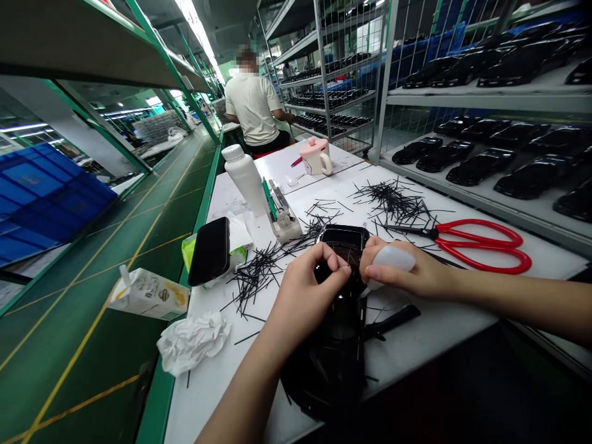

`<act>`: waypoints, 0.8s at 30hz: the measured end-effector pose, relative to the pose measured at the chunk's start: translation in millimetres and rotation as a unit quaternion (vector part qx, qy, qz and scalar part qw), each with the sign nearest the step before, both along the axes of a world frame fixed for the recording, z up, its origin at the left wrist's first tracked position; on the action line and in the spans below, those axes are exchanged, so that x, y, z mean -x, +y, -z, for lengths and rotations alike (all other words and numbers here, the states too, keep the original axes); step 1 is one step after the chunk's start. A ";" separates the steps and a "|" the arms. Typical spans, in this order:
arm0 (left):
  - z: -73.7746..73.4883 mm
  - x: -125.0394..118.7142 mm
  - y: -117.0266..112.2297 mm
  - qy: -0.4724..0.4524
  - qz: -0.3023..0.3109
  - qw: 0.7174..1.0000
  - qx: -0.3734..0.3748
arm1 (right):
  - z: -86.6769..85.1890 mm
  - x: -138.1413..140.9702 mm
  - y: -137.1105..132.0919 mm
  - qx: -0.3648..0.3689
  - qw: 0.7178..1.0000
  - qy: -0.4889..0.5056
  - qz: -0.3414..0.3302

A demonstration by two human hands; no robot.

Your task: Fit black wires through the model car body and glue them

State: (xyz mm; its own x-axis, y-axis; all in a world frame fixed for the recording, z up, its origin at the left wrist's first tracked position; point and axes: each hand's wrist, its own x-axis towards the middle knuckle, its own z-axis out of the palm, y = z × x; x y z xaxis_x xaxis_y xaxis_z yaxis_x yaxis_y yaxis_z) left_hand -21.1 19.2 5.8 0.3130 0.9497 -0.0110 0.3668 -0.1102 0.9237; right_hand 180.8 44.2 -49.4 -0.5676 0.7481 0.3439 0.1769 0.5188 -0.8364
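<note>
Glossy black part (pixel 345 246): sits at the near edge of the white table (pixel 416 351), its lower end hanging over the edge toward you, braced between both hands.

Your left hand (pixel 308 290): fingers curled, tips pinched down on the part's top face. Whether a strip is under them, cannot tell.

Your right hand (pixel 402 268): closed on the part's right side. A white finger cot (pixel 393 259) covers one digit, likely to keep marks off the gloss.

Thin black strips lie loose in two heaps, one just left of the part (pixel 256 271) and one beyond it (pixel 393 200), both within easy reach.

Red scissors (pixel 476 243) lie to the right, handles toward your right arm.

Left side: a phone (pixel 210 250) propped face-down, a white bottle (pixel 245 179), a crumpled tissue (pixel 192 339).

Shelves (pixel 485 160) on the right hold rows of similar black parts. A co-worker (pixel 253 108) sits well apart, back turned.
</note>
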 end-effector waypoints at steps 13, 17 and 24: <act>-0.3 0.1 -0.7 0.000 0.002 1.000 -0.003 | -4.2 1.2 -1.0 0.007 1.000 0.004 -0.008; -0.6 0.1 -0.8 0.004 0.000 1.000 -0.007 | -3.3 0.6 -1.1 0.007 1.000 0.002 -0.003; -0.6 0.4 -0.7 0.003 0.001 1.000 -0.002 | -1.6 -0.1 -1.8 0.022 1.000 0.017 0.008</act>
State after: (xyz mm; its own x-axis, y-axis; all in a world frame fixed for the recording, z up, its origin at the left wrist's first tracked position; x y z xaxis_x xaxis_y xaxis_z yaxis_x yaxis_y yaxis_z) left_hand -21.5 18.5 6.4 0.3156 0.9488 -0.0091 0.3720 -0.1149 0.9211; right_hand 180.8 42.4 -47.8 -0.5449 0.7712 0.3291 0.1563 0.4790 -0.8638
